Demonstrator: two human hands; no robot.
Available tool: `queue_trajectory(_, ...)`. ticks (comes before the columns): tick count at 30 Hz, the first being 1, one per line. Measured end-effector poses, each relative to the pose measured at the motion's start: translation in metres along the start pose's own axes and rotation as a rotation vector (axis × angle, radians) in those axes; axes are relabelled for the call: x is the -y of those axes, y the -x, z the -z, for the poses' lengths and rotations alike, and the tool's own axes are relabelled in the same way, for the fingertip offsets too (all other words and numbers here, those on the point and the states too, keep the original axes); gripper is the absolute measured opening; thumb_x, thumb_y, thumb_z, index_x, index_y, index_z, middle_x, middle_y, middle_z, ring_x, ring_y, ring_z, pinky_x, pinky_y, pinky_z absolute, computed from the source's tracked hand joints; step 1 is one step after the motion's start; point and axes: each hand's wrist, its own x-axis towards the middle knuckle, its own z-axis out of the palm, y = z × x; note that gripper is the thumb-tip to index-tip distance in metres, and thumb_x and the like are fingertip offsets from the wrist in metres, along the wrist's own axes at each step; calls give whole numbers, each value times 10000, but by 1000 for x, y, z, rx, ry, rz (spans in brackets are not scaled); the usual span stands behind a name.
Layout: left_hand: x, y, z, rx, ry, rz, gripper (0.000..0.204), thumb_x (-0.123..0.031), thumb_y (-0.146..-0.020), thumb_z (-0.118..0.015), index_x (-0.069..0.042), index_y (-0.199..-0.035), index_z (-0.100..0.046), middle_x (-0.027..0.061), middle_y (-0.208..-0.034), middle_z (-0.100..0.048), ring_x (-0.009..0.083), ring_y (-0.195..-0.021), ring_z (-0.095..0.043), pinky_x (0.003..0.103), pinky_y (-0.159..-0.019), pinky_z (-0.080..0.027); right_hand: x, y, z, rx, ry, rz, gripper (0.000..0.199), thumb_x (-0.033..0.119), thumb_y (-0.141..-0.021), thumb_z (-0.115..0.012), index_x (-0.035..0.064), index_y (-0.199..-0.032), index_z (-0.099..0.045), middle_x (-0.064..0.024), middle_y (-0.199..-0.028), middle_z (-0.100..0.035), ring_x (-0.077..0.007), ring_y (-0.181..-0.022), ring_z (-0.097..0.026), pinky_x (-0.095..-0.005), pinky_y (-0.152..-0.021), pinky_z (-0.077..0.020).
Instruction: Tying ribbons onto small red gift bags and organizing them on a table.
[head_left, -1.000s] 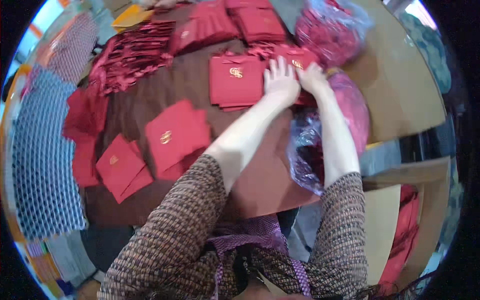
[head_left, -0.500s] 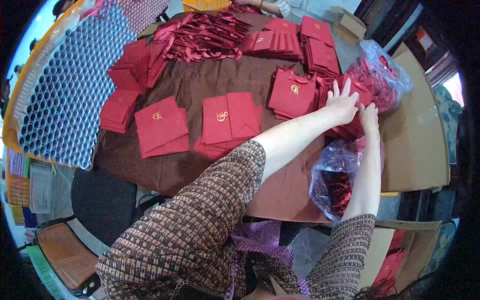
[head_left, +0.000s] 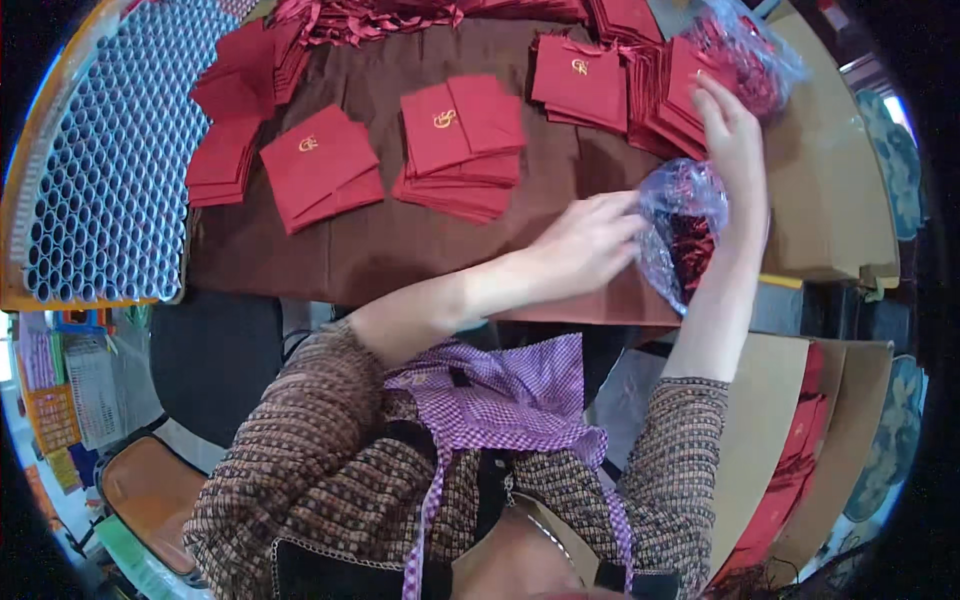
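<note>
My right hand (head_left: 735,130) reaches up to a row of upright red paper bags (head_left: 682,115) at the right of the table, its fingers bent over the edge of the nearest ones. Lower and to the left, my left hand (head_left: 592,243) is at the rim of a clear plastic bag (head_left: 650,250) with shiny dark red ribbon-like pieces (head_left: 692,245) inside. Motion blurs the left fingers, so their grip is unclear. Next to the row lies a red bag with a gold emblem (head_left: 580,85).
Two piles of flat red bags, a left pile (head_left: 315,165) and a middle pile (head_left: 462,140), lie on the brown cloth (head_left: 345,260). A honeycomb-like rack of tubes (head_left: 110,170) stands at left. Another filled plastic bag (head_left: 745,55) and cardboard (head_left: 820,170) stand at right.
My left hand has left the red bag stack and come down and left to the plastic bag. My right hand stays at the red bags. The view has tilted down toward my body.
</note>
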Motion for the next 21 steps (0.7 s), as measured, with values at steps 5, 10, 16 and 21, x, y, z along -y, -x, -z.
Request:
queue_trajectory(5,26,96,79,-281,-197,168,138,-42,-777,-629,-11,-911,-624,162,-1016,-614,334,-965,-580,404,-865,-462,20,49,-91,301,-334,-320,270,181,-900,-565,-28,-1055,-637,-59,-859,-664,-113,-772,-616,-240,-690,-493)
queue_trajectory(10,35,137,121,-372,-334,288,146,-13,-794,-601,4,-938,-619,165,-1035,-596,327,-968,-566,386,-862,-453,15,46,-175,243,-153,-390,379,333,-814,-667,-22,-949,-668,-74,-816,-673,-124,-732,-620,-261,-644,-483)
queue_trajectory(16,16,145,110,-145,-468,165,169,-42,-806,-598,12,-966,-597,161,-1100,-582,340,-1036,-545,402,-877,-444,1,41,-200,37,-235,-378,392,310,-695,-740,-22,-889,-661,-179,-897,-674,-234,-865,-640,-355,-793,-484)
queue_trajectory(21,9,124,87,-56,-466,-18,179,-93,-822,-599,-2,-976,-608,172,-1093,-581,351,-1037,-532,429,-892,-425,28,52,-159,-2,-877,-547,193,98,-804,-663,-7,-961,-627,-69,-796,-629,-173,-634,-591,-310,-518,-488)
